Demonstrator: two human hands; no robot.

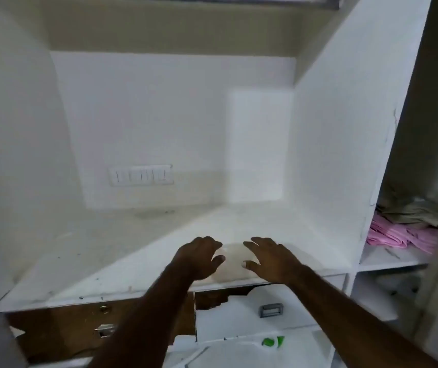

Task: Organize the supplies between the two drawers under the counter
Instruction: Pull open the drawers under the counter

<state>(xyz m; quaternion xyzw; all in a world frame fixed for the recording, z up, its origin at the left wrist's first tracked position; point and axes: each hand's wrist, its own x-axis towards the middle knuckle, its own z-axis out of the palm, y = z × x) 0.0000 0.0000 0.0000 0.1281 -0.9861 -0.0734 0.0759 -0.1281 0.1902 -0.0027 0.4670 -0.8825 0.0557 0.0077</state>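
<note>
Head view: the left hand and the right hand reach forward side by side over the front edge of the white counter top, both with fingers spread and slightly curled, palms down, thumbs turned toward each other. Between and partly under them lies a pale, cream-coloured soft bundle, blurred; whether the hands touch it or hover just above it cannot be told, and neither hand is closed on it. Under the counter edge, the right-hand white drawer front with a small grey rectangular metal handle stands pulled out and tilted, a dark gap showing above it. To its left the brown wooden panel carries a round brass lock and a silver metal latch. At the bottom of the frame lie white items with a green mark, too blurred to identify. On the back wall sits a white switch plate. In the side shelf to the right rest folded pink cloths with a folded beige cloth on top of them.
</note>
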